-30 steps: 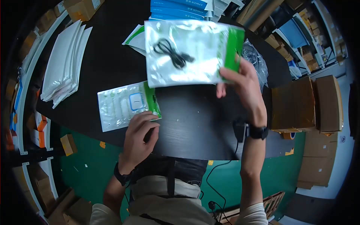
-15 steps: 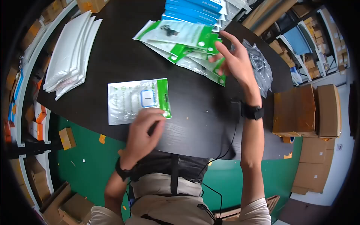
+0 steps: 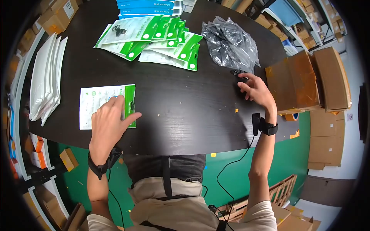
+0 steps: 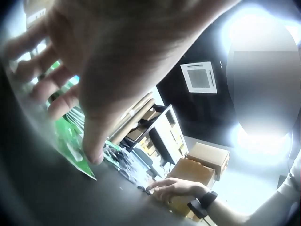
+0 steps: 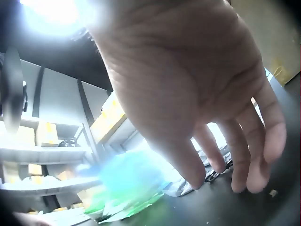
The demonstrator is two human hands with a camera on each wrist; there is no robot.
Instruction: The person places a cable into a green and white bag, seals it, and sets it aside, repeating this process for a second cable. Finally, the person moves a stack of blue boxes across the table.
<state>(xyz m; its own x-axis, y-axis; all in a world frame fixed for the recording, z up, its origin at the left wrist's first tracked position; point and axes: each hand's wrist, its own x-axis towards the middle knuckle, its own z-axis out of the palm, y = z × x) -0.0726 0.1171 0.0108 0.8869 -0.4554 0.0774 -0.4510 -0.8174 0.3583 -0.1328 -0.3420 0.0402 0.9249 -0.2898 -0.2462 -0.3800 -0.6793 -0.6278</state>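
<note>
In the head view my left hand (image 3: 107, 119) lies over a white plastic packet (image 3: 87, 115) with a green end band, fingers stretched across its face and thumb spread out past the band. In the left wrist view, the packet's green end (image 4: 73, 146) shows beneath the fingers and thumb. On the right side of the table, my right hand (image 3: 257, 92) reaches with loosely bent fingers, fingertips right by a small black cable (image 3: 238, 72). The right wrist view shows those fingers (image 5: 256, 174) apart and curving down near the tabletop, the dark cable (image 5: 217, 174) partly hidden behind them.
Several green-and-white cable packets (image 3: 169, 54) lie overlapping at the back, before blue boxes (image 3: 144, 5). Crumpled grey plastic bags (image 3: 229, 44) lie beyond the right hand. White padded mailers (image 3: 46, 77) lean at the left. Cardboard boxes (image 3: 293, 82) stand along the right edge.
The right hand let go of a cable packet on the back pile, then moved right to the black cable. My left hand shifted from the near packet's corner onto its face.
</note>
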